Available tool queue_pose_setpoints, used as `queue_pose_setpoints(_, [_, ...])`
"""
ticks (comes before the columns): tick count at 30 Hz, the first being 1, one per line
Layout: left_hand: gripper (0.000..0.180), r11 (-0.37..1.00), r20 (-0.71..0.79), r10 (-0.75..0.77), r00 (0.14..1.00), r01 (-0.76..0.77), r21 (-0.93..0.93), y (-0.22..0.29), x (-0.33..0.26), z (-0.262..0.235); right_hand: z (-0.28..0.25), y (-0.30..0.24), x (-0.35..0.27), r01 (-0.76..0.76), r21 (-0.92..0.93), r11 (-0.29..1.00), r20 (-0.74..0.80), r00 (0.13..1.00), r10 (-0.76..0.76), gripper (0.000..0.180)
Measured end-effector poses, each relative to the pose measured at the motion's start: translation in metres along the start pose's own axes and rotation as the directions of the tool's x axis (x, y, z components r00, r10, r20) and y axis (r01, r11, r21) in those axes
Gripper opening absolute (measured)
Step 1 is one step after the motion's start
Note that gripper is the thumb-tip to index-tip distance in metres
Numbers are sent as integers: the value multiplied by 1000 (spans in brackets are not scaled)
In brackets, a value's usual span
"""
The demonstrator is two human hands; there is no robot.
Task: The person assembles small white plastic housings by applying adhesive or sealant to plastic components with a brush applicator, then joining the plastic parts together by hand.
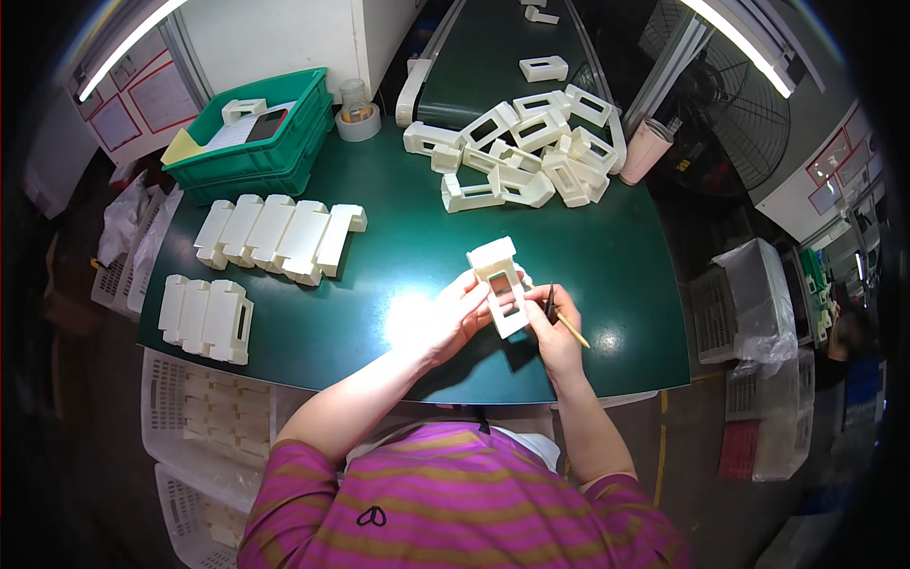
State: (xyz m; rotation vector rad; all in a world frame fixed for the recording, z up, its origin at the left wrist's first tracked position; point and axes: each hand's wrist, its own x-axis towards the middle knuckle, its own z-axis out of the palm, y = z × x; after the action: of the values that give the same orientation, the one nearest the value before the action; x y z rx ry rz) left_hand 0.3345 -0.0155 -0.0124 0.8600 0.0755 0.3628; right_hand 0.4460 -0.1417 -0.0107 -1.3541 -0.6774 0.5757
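Cream-coloured plastic is what this moment is about: a hollow, frame-shaped part point(500, 284) is being held up over the near middle of the green bench point(408, 256), just inside its front edge. In the head view, the only one on offer, the left hand point(453, 318) is being kept wrapped around the part's left side, fingers curled and gripping it. The right hand point(555, 332) is being closed on two things at once: its fingertips are being pressed to the part's right edge, while a slim tool point(559, 318) with a dark tip and a yellowish shaft is being pinched against it. Whether the tip is actually touching the plastic cannot be told.

Progress is being judged from the piles. Toward the far right corner, a loose heap of parts point(526, 152) is being left in a jumble, which looks like work still waiting. Along the left edge, two tidy lots are being kept: a long row point(275, 232) of parts laid side by side toward the middle, and a shorter row point(204, 318) at the near left corner. These are probably the finished ones. A green crate point(251, 142) is being kept at the far left corner, with a tape roll point(358, 121) beside it. Roughly half looks done, half outstanding.
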Motion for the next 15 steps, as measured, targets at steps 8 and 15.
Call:
queue_pose_setpoints(8, [59,949,-10,-146,989,137,-285,-20,9,-46,-8,-6,5,351,-608,712,10,900,-436,17])
queue_pose_setpoints(15, [60,903,2,-184,983,169,-394,-15,12,-40,-13,3,9,361,-712,602,-3,856,-517,21])
